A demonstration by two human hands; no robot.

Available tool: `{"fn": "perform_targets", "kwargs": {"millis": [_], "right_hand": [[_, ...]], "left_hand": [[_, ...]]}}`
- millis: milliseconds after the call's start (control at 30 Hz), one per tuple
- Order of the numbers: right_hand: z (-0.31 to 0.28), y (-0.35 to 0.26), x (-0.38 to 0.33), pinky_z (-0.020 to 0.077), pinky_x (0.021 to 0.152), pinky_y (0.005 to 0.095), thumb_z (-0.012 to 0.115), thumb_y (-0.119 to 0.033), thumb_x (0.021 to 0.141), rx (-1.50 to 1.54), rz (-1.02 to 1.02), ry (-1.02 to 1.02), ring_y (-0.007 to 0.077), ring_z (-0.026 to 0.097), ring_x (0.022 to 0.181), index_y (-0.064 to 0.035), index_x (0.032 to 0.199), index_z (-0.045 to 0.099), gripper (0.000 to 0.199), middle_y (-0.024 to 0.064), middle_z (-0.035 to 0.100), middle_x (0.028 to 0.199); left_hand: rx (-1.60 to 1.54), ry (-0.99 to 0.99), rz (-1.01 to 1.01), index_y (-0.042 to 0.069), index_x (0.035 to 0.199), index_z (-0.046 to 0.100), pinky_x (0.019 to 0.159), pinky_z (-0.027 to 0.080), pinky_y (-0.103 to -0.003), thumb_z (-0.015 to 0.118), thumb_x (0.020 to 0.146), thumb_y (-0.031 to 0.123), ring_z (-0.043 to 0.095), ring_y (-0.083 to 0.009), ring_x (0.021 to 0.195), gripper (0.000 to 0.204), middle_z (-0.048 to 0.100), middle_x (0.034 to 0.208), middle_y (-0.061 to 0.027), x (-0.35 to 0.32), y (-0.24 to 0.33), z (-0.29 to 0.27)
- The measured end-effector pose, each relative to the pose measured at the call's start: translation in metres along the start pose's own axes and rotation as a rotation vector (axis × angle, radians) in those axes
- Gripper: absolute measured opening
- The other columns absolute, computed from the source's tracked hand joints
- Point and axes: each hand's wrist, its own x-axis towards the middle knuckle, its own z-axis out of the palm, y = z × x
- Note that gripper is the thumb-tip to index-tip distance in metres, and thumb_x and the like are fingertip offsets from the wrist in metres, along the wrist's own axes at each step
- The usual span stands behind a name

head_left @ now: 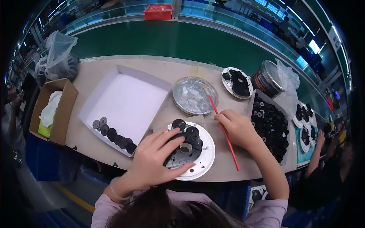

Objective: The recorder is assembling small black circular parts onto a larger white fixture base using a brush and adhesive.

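In front of me a white round plate (207,154) bears a black gear assembly (192,137) with a pale ring in its middle. My left hand (154,157) grips this assembly from the left, fingers over its top and thumb along its near edge. A slim red brush (229,142) is pinched between the thumb and fingers of my right hand (238,127). Its orange-tipped end reaches into a shallow round tin (181,97) lined with clear film and whitish, grease-like stuff. The brush's tail slants down toward the table's near edge.
A white tray (121,95) on the left has a row of black gears (112,133). At right, a box of black gears (270,125) stands before a metal can (268,78). Another gear-filled plate (236,83) lies beyond; a cardboard box (68,110) is far left. Another person's arm (315,155) is at right.
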Motion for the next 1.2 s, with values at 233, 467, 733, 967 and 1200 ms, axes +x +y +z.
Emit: {"fn": "perform_targets", "kwargs": {"millis": [233,467,733,967,1200], "right_hand": [[0.000,0.001,0.001,0.0467,0.057,0.0368,0.051,-0.006,0.076,0.031,0.046,-0.097,0.0283,0.058,0.069,-0.0040,0.088,0.050,0.013,0.0112,0.057,0.078],[-0.010,0.003,-0.010,0.0465,0.057,0.0375,0.054,-0.004,0.074,0.116,0.224,-0.085,0.0292,0.058,0.067,-0.0044,0.089,0.049,0.015,0.0114,0.058,0.077],[-0.012,0.005,-0.018,0.0483,0.055,0.0336,0.062,-0.005,0.072,0.242,0.360,0.066,0.0255,0.061,0.067,-0.0044,0.089,0.050,0.021,0.0073,0.060,0.077],[-0.015,-0.005,-0.010,0.0466,0.051,0.0326,0.066,-0.016,0.074,0.257,0.486,0.000,0.0231,0.059,0.058,-0.0056,0.083,0.047,0.024,0.0063,0.058,0.071],[0.010,-0.002,-0.011,0.0449,0.050,0.0370,0.063,-0.015,0.075,0.265,0.544,0.082,0.0287,0.057,0.057,-0.0051,0.084,0.042,0.025,0.0106,0.056,0.067]], "left_hand": [[-0.177,0.123,-0.035,0.000,0.091,0.064,0.077,0.047,-0.031,0.080,0.057,0.023,0.061,-0.0243,0.085,0.044,0.062,0.092,-0.0133,0.058,-0.039,-0.044],[0.204,0.115,-0.083,-0.001,0.094,0.060,0.069,0.046,-0.027,0.071,0.069,0.039,0.057,-0.0195,0.078,0.048,0.056,0.092,-0.0114,0.191,-0.116,-0.027],[0.383,-0.156,-0.129,-0.005,0.105,0.049,0.080,0.046,-0.039,0.064,0.073,0.046,0.052,-0.0356,0.097,0.062,0.049,0.105,-0.0222,0.275,-0.195,0.094],[0.817,-0.250,-0.192,0.005,0.119,0.046,0.096,0.024,-0.063,0.060,0.078,0.037,0.018,-0.0320,0.132,0.054,0.031,0.136,-0.0160,0.295,-0.202,0.111],[0.727,-0.085,-0.027,0.003,0.114,0.049,0.097,0.025,-0.059,0.064,0.075,0.033,0.022,-0.0338,0.130,0.052,0.034,0.134,-0.0171,0.273,-0.171,0.095]]}}
